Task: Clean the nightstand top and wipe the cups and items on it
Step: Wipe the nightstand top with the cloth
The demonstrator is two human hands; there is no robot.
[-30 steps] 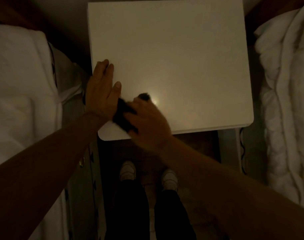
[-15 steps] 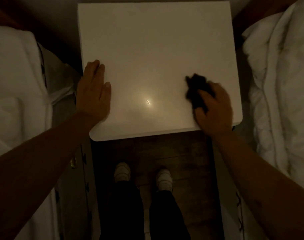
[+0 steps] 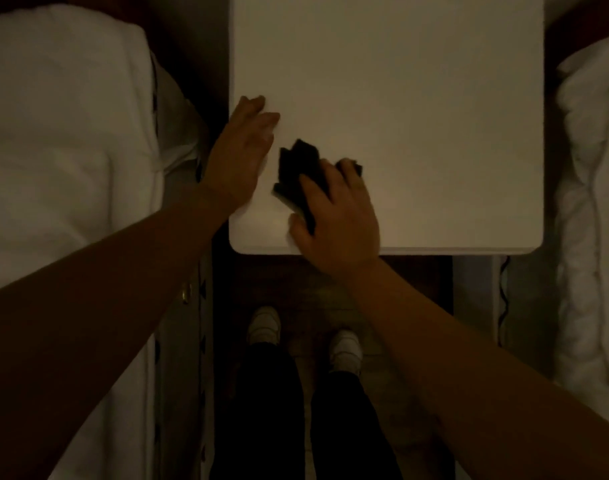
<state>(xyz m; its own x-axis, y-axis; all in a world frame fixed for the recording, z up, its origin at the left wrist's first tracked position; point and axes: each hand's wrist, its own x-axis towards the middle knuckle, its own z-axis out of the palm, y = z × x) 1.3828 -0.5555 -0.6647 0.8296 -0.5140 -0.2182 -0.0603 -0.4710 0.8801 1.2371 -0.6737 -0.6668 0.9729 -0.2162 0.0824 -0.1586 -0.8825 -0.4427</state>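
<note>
- Head view, dim: white bedding left and more far right, flanking the furniture.
- Smooth white square nightstand top, bare of cups, seemingly cleared for wiping.
- Left hand laid flat and open-fingered over the near-left edge, probably to steady the stand.
- Right hand clenched around a dark crumpled cloth, pressed on the near-left surface just beside the left hand, likely mid-wipe.

The cloth lies on the nightstand top under the right hand's fingers, near the front left corner. Just left of those fingers, the left hand rests flat on the top's left edge. Bedding lies left of the nightstand, and more bedding lies right.
</note>
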